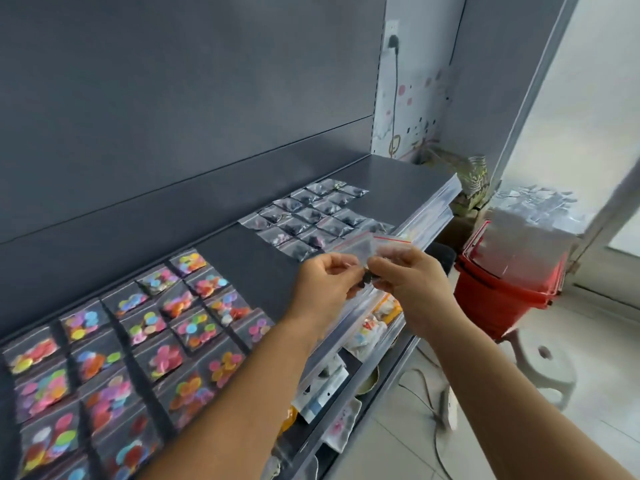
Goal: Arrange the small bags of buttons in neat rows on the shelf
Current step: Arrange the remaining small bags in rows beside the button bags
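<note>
Blurred bag (363,249) pinched between hands (367,282).

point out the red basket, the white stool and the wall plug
red basket (498,299), head view, on its front wall
white stool (543,355), head view, on its seat top
wall plug (393,41), head view, on the dark plug body in the socket
</note>
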Available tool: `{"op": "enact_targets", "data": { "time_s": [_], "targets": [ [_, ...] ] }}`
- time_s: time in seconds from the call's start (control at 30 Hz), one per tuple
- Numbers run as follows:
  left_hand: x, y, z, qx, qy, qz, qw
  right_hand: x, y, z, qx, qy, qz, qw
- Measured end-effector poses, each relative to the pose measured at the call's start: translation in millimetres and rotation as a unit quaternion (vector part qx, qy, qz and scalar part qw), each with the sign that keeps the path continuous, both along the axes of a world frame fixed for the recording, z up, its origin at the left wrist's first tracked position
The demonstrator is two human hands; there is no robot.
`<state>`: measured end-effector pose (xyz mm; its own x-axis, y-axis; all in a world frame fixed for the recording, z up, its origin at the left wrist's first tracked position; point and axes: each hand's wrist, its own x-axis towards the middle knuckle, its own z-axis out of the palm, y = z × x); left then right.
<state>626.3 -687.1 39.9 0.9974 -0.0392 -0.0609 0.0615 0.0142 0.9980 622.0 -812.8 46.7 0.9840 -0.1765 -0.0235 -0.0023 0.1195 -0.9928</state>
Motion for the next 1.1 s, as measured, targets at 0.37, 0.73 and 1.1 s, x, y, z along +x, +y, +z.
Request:
{"op": "enact_targets", "data": {
  "time_s": [0.37, 0.73, 1.1],
  "targets": [
    [123.6, -44.8, 4.2, 0.056, -0.05, 0.072, 0.995, 129.3, -42.9, 1.1, -0.009, 0.024, -0.025, 0.999],
    [205.8, -75.0, -4.4, 0.223, -0.114, 0.106, 0.962, 252.6, -67.7, -12.8, -0.071, 0.023, 0.065, 0.995],
    [275.5, -139.6, -29.0, 0.339, 0.019, 0.245, 0.908, 361.7, -126.2, -47.1, -0.306, 0.031, 0.194, 0.932]
  ]
}}
